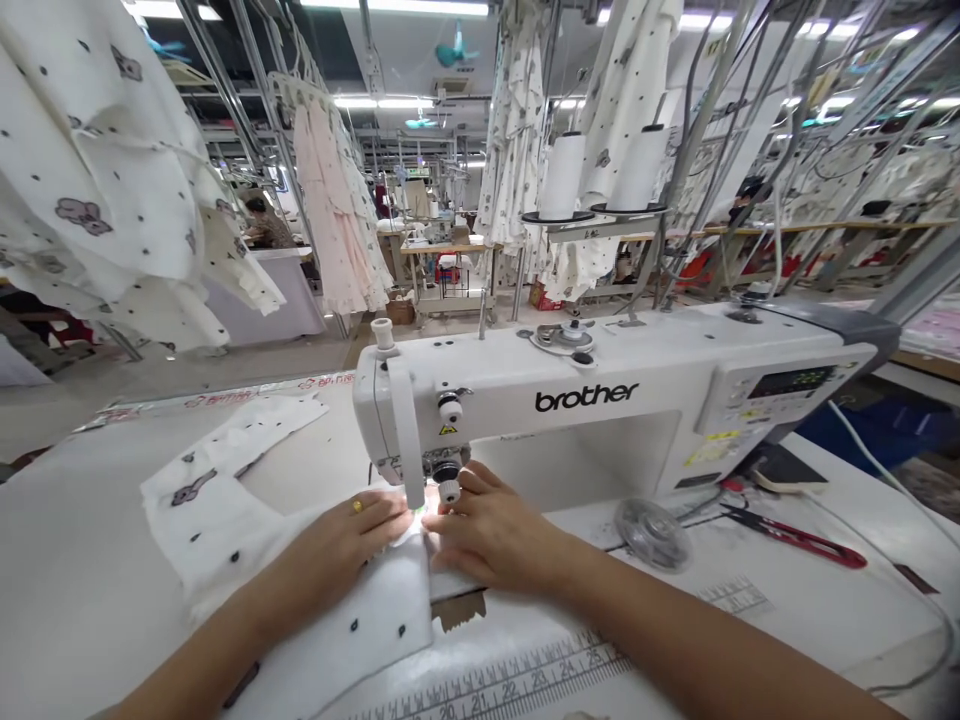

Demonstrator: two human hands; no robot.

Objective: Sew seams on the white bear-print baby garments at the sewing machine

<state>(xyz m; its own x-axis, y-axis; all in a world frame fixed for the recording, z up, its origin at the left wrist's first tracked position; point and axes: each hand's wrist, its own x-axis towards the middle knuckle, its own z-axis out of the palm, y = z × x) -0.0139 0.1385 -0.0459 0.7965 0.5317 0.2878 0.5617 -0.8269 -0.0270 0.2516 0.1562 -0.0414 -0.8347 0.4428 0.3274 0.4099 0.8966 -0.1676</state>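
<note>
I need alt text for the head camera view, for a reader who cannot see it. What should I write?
A person's left hand and right hand press white dotted fabric at the needle end of a white Brother sewing machine. Printed garments hang behind it.

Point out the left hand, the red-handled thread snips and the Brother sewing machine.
Left hand (330, 553): head view, back of the hand.
Red-handled thread snips (802, 540): head view, red handle.
Brother sewing machine (586, 398): head view, logo on the arm.
</note>
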